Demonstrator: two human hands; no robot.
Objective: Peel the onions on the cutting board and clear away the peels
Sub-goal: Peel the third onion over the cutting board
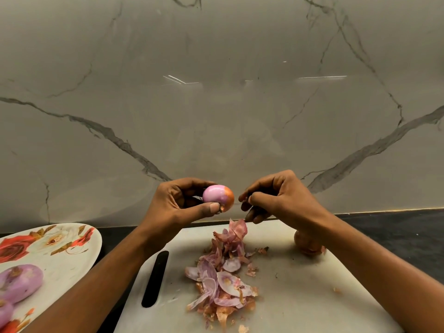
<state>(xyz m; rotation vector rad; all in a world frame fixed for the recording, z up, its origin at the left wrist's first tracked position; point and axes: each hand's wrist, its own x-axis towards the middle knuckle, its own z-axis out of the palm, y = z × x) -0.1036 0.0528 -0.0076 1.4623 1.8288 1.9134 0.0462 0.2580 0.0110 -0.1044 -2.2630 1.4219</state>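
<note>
My left hand (pixel 179 200) holds a small onion (pixel 217 197) up above the white cutting board (pixel 300 296), fingers behind it and thumb under it. The onion is mostly bare purple, with a patch of orange skin on its right side. My right hand (pixel 274 198) is just right of the onion, apart from it, with thumb and fingers pinched together; a dark scrap shows at the fingertips. A pile of purple and brown peels (pixel 223 272) lies in the middle of the board. An unpeeled onion (pixel 308 243) sits on the board, partly hidden behind my right forearm.
A floral plate (pixel 60 246) at the left holds two peeled onions (pixel 20 283). The board has a dark slot handle (pixel 155 278) at its left side. A marble wall stands close behind, and dark countertop (pixel 396 227) shows to the right of the board.
</note>
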